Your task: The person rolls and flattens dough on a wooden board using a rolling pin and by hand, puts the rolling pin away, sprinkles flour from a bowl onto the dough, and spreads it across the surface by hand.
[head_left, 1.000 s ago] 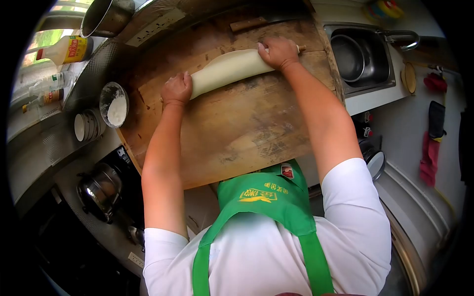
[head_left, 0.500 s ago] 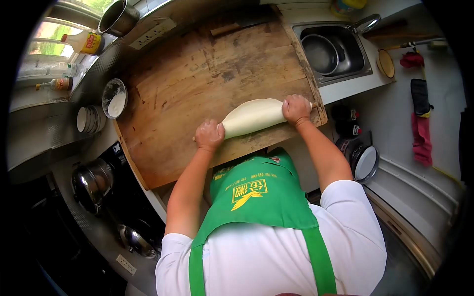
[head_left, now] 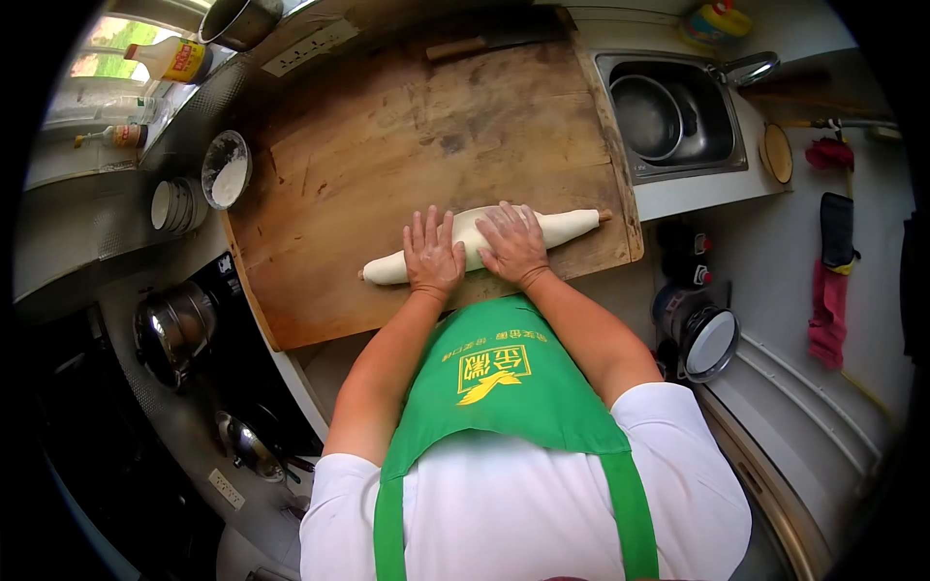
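Note:
A sheet of pale dough (head_left: 567,228) is wrapped around a thin wooden rolling pin (head_left: 605,216), whose tips stick out at both ends of the roll. The roll lies slantwise near the front edge of the wooden board (head_left: 387,145). My left hand (head_left: 433,254) rests flat on the dough left of its middle, fingers spread and pointing away from me. Just to its right, my right hand (head_left: 513,242) presses on the dough, also with its fingers apart. A small gap of dough shows between the two hands.
A bowl of flour (head_left: 230,179) and stacked bowls (head_left: 172,205) stand left of the board. At the board's back lies a knife (head_left: 475,45). The sink (head_left: 678,107) with a metal basin is at the right. Pots (head_left: 174,334) sit at the left.
Both hands have moved from the ends of the roll to its middle and opened from their grip. The dough now looks narrower and covers more of the pin's length.

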Tool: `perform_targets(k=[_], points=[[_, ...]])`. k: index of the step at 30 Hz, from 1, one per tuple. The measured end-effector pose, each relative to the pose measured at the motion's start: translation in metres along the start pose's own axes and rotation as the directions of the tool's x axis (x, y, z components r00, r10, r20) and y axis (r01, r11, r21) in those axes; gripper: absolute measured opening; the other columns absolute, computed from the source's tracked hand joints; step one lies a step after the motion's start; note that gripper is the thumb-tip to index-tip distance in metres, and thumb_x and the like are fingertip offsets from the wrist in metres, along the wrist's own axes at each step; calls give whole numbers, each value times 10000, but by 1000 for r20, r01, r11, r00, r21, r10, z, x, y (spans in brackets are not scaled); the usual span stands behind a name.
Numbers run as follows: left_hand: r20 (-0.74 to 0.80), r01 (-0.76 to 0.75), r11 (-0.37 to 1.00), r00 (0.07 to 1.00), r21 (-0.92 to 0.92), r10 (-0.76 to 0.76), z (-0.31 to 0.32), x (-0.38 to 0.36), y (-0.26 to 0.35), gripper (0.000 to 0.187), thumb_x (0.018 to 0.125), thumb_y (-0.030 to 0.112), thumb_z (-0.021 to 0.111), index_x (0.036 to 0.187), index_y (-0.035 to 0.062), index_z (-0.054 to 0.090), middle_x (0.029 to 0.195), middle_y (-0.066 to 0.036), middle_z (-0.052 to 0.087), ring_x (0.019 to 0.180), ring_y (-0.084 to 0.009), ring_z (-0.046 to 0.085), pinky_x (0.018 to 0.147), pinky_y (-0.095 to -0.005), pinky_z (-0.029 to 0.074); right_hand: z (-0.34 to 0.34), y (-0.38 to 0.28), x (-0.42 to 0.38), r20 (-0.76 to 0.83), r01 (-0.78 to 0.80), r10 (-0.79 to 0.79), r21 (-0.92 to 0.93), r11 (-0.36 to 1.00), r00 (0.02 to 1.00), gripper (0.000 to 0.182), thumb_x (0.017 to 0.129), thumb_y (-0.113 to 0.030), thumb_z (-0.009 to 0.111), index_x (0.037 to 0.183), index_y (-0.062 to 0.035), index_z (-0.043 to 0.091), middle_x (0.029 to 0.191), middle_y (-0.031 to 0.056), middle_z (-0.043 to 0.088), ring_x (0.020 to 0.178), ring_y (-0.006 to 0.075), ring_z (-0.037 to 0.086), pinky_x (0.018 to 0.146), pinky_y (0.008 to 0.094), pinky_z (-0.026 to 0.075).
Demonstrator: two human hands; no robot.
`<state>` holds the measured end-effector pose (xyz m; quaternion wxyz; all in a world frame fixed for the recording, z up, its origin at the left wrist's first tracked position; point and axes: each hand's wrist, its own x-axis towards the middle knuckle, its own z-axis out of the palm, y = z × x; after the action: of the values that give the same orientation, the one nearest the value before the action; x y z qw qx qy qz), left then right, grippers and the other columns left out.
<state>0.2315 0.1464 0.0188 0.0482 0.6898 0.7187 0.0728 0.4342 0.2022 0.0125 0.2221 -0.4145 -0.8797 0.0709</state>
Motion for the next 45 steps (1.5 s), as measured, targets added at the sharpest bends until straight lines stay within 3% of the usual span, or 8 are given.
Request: perform_targets(k=[10, 19, 27, 29, 31, 33, 36, 45], points=[[75, 60, 986, 996, -153, -48, -34, 133, -33, 423, 973, 237, 580, 1363, 100, 672, 1588, -237, 469, 1504, -468, 369, 1205, -542, 359, 20, 48, 131, 84, -120, 115, 59, 991, 990, 509, 924, -483, 646, 1275, -119, 701, 1414, 143, 652, 1386, 359, 535, 1178, 505, 377], [23, 114, 992, 993, -54, -113, -20, 49, -86, 579, 937, 340, 538, 1468, 120, 609, 1654, -223, 386, 1508, -477, 363, 1210, -558, 351, -17, 104, 76, 97, 14, -14, 0, 1000, 995, 507, 911, -431, 669, 1322, -137, 705, 1410, 114, 661, 1380, 352, 543, 1164, 518, 414], [-21, 72, 991, 997, -116, -75, -25, 146, -139, 419, 958, 327, 560, 1301, 148, 720, 1609, -196, 445, 1488, -456, 380, 1183, -543, 381, 0, 145, 165, 15, -105, 104, 86, 991, 994, 411, 911, -403, 657, 1213, -135, 736, 1306, 116, 713, 1294, 359, 609, 1083, 455, 494], [7, 130, 980, 991, -150, -130, -39, 162, -139, 389, 1001, 356, 562, 1261, 120, 729, 1596, -190, 465, 1485, -437, 391, 1173, -549, 383, -10, 149, 197, 283, -376, 340, 81, 923, 897, 358, 952, -381, 626, 1170, -120, 738, 1233, 137, 729, 1272, 370, 612, 1083, 469, 482], [-91, 234, 972, 967, -26, -236, -42, 175, -144, 391, 1011, 369, 573, 1242, 98, 734, 1586, -185, 481, 1488, -429, 390, 1182, -544, 370, -20, 149, 214, 251, -411, 402, -15, 911, 881, 322, 987, -357, 595, 1122, -103, 740, 1181, 151, 737, 1262, 388, 606, 1081, 483, 473], [-160, 252, 966, 953, -55, -258, -35, 138, -132, 440, 1021, 388, 544, 1306, 97, 710, 1588, -190, 478, 1492, -428, 388, 1200, -543, 348, -6, 138, 194, -198, -272, 302, 167, 948, 933, 355, 973, -401, 599, 1113, -110, 744, 1229, 135, 728, 1280, 379, 604, 1093, 486, 467], [-190, 136, 985, 970, -103, -154, -22, 114, -114, 517, 1014, 434, 522, 1390, 111, 666, 1585, -195, 479, 1494, -418, 389, 1219, -539, 322, -5, 137, 135, 36, -41, 42, -20, 999, 998, 393, 934, -433, 628, 1143, -120, 742, 1275, 107, 716, 1292, 362, 603, 1094, 483, 470], [28, -111, 993, 994, 41, 110, -33, 196, -170, 491, 919, 386, 559, 1335, 157, 685, 1523, -162, 543, 1429, -446, 457, 1121, -537, 461, 9, 178, 217, 53, -100, 99, 34, 994, 994, 325, 918, -452, 631, 963, -148, 735, 1081, 49, 722, 980, 312, 652, 897, 489, 512]])
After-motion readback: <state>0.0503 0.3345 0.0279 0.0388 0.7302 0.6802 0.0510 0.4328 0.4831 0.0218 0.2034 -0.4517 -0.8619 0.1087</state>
